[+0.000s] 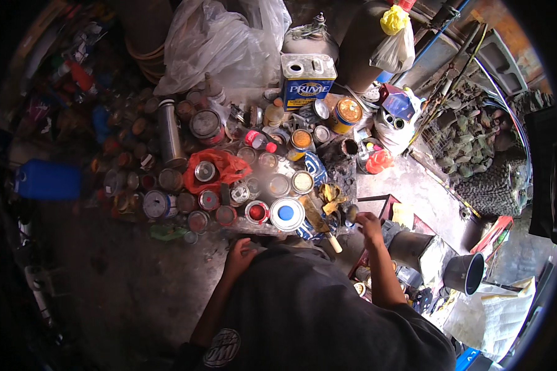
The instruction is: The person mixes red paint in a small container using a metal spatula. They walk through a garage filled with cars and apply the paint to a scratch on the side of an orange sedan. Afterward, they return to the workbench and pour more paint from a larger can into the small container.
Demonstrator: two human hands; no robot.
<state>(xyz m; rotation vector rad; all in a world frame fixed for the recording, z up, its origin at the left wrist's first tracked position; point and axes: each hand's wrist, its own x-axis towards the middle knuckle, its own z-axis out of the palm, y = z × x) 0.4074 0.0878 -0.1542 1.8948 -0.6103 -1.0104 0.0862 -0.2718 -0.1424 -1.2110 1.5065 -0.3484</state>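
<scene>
My right hand (370, 229) is at the right front corner of the crowded work table, its fingers closed at the edge of a small, round, greyish thing (351, 214) whose kind I cannot make out. Just left of it lie a flat wooden-handled brush (319, 221) and a crumpled yellow-brown rag (332, 199). My left hand (237, 257) hangs before the table's front edge with fingers loosely bent and apart, holding nothing visible. Between the hands stand a white-rimmed can with a blue centre (286, 214) and a can of red paint (257, 212).
Many paint cans and jars crowd the table, with an orange-red plastic bag (232, 166) among them. Behind stand a blue and white rectangular tin (307, 80) and a large clear plastic bag (220, 43). A dark bucket (465, 274) lies right; a blue container (48, 179) sits far left.
</scene>
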